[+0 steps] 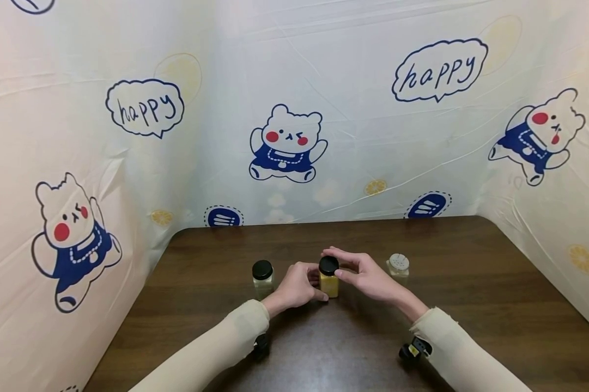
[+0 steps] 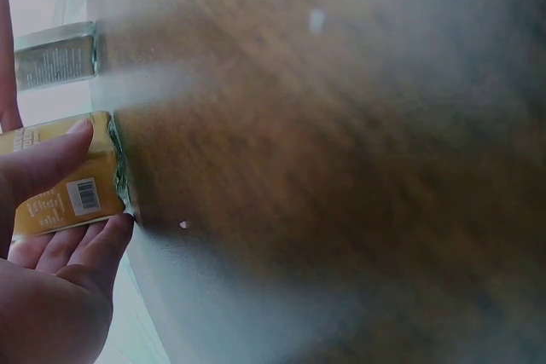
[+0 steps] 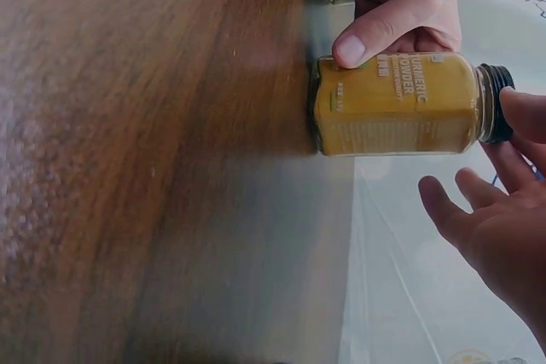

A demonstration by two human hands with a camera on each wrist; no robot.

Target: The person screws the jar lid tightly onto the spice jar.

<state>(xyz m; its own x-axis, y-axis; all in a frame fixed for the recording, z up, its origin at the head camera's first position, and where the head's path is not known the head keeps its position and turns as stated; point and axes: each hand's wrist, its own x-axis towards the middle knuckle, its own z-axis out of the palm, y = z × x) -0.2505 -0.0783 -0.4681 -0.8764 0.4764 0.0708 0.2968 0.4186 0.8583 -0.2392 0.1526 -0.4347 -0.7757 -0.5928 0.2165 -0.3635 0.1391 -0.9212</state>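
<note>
**Patterned cloth (image 1: pixel 211 60) behind, dark wooden tabletop (image 1: pixel 323 348) below: one yellow jar (image 1: pixel 329 287) between two hands**

Setup: cloth printed with bears and "happy" bubbles hangs at the back and sides. We note three glass jars on this side of it, the yellow one in the middle, upright, its base at the tabletop; touching or barely clear, we cannot say.

Left hand (image 1: pixel 294 287): grips the jar's body low down, left thumb (image 2: pixel 51 159) on one face, fingers (image 2: pixel 107 249) round the opposite one. We judge this a steadying hold: flat glass sides give good purchase against twisting, and a low grip leaves the top free.

Right hand (image 1: pixel 370 276): pinches the black lid (image 1: pixel 329 265) between right thumb (image 3: pixel 525 112) and forefinger, the other fingers (image 3: pixel 439 198) stretched out away from the glass. We take the spread as room for turning the lid without rubbing the body. Lid sits on the neck; tight or loosened, we cannot tell.

Label (image 3: pixel 409 83), right wrist view: "TURMERIC POWDER".

Neighbours: black-capped jar (image 1: pixel 262 274) just beside the left hand; pale-topped jar (image 1: pixel 399 263) beyond the right wrist, its top dotted, no black lid on it. Their places either side presumably leave the middle clear for two-handed work.
</note>
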